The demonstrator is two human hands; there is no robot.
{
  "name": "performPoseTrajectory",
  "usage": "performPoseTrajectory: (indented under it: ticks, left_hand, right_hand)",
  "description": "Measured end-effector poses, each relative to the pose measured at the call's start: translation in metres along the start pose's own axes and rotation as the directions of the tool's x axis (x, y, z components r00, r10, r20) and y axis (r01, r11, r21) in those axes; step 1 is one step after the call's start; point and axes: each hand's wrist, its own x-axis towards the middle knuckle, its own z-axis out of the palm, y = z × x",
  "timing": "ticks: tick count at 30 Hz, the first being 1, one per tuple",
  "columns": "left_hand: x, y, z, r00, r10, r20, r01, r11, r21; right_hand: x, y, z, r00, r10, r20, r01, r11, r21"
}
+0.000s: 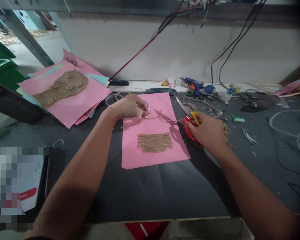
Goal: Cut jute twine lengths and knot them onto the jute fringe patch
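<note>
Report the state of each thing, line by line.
Left hand: closed, pinching twine strand.
Right hand: closed around scissors.
Scissors: gripped by the handles; blade opening unclear.
Twine strand: drawn out toward scissors.
Twine patch: rows side by side on pink paper.
Pink paper: lying flat.
Paper stack: unevenly fanned.
Glue gun: lying down; on or off unclear.
Tablet: screen lit, partly blurred.

The light is soft and rather dim, paler over the floor (37, 43) at upper left; the left hand (131, 106) and right hand (211, 131) shade the pink sheet (150, 159). Fine detail smears, corners at right blacken, and coarse pixel blocks mask part of the screen (36, 181)
</note>
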Motion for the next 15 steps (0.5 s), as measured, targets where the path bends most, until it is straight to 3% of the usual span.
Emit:
performPoseTrajectory:
  ticks: [4, 8, 12, 15]
  left_hand:
    - [0.001, -0.001, -0.001, 1.0, -0.018, 0.004, 0.018, 1.0, 0.023]
    - [-0.002, 0.003, -0.002, 0.998, -0.038, -0.049, 0.039, 0.999, 0.013]
    - [-0.006, 0.005, -0.004, 0.988, -0.077, -0.134, 0.066, 0.994, -0.084]
    - [-0.006, 0.003, -0.005, 0.981, -0.101, -0.166, 0.078, 0.988, -0.136]
  right_hand:
    - [0.005, 0.011, 0.002, 0.994, 0.108, 0.017, -0.108, 0.994, -0.007]
    - [0.003, 0.005, 0.001, 0.994, 0.106, -0.004, -0.105, 0.991, 0.086]
    - [-0.004, -0.006, -0.005, 0.997, -0.024, -0.08, 0.047, 0.949, 0.312]
    - [-0.01, -0.009, -0.011, 0.966, -0.26, -0.017, 0.241, 0.868, 0.434]
